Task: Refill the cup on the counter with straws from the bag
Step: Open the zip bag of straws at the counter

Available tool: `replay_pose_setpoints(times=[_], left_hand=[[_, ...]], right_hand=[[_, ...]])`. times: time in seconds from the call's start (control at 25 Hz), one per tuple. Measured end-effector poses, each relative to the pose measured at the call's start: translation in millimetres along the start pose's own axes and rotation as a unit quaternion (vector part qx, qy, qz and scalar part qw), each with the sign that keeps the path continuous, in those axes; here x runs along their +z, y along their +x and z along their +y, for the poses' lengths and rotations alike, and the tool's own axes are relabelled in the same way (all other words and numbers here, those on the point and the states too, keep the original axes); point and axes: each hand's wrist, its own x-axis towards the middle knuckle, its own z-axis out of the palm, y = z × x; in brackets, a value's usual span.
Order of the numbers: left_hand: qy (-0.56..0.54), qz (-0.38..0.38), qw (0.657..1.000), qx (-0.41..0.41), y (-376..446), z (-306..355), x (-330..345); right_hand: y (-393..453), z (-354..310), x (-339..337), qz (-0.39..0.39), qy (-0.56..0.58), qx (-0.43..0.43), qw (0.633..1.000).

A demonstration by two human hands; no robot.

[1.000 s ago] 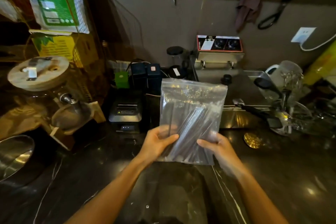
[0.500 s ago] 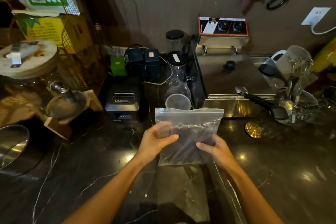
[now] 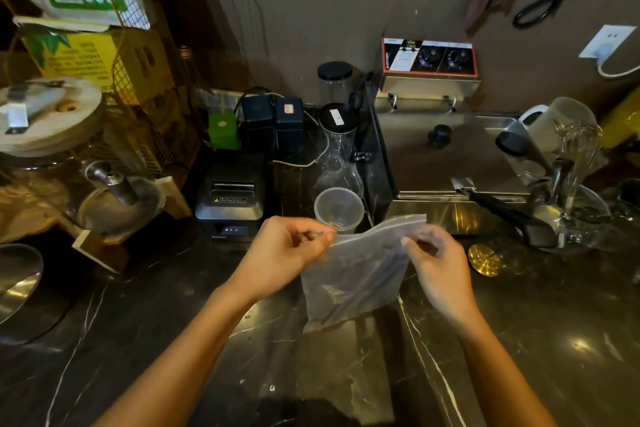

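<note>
A clear zip bag with dark straws inside hangs above the dark marble counter. My left hand pinches the bag's top left corner. My right hand pinches the top edge near the right corner. The bag's zip edge runs between the two hands and looks closed. A clear plastic cup stands upright on the counter just behind the bag, with no straws visible in it. The straws show only as dim dark lines through the plastic.
A glass carafe stands behind the cup, a black receipt printer to its left, a steel fryer to its right. Glassware and utensils crowd the right. A gold disc lies near my right hand. A drink dispenser stands left.
The bag has come down from in front of the cup to lower over the counter. Both hands have shifted from the bag's lower sides up to its top edge.
</note>
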Motion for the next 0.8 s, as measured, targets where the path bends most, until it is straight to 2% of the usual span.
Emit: replay_pose_setpoints(times=[0.08, 0.16, 0.2, 0.24, 0.32, 0.4, 0.56, 0.68, 0.8], left_hand=[[0.039, -0.03, 0.999, 0.002, -2, 4, -1], [0.025, -0.015, 0.999, -0.025, -3, 8, 3], [0.008, -0.005, 0.999, -0.039, -4, 11, 7], [-0.004, 0.003, 0.999, -0.048, -4, 12, 12], [-0.015, 0.013, 0.999, -0.05, -5, 15, 21], [-0.047, 0.012, 0.997, -0.055, -5, 17, 26], [-0.128, -0.006, 0.987, -0.095, -9, 23, 34], [-0.124, -0.052, 0.98, -0.144, -14, 24, 37], [-0.124, -0.061, 0.975, -0.174, -15, 26, 41]], right_hand=[[-5, -6, 2, 0.06, -0.042, -0.002, 0.997], [-16, -14, 4, 0.137, -0.087, -0.051, 0.985], [-22, -17, 6, 0.124, -0.071, -0.066, 0.988], [-27, -21, 9, 0.076, -0.033, -0.06, 0.995], [-36, -32, 18, -0.045, 0.068, 0.008, 0.997], [-39, -43, 29, -0.114, 0.103, 0.047, 0.987], [-40, -47, 34, -0.11, 0.098, 0.067, 0.987], [-41, -46, 29, -0.118, 0.097, 0.096, 0.984], [-46, -42, 26, -0.125, 0.094, 0.109, 0.982]])
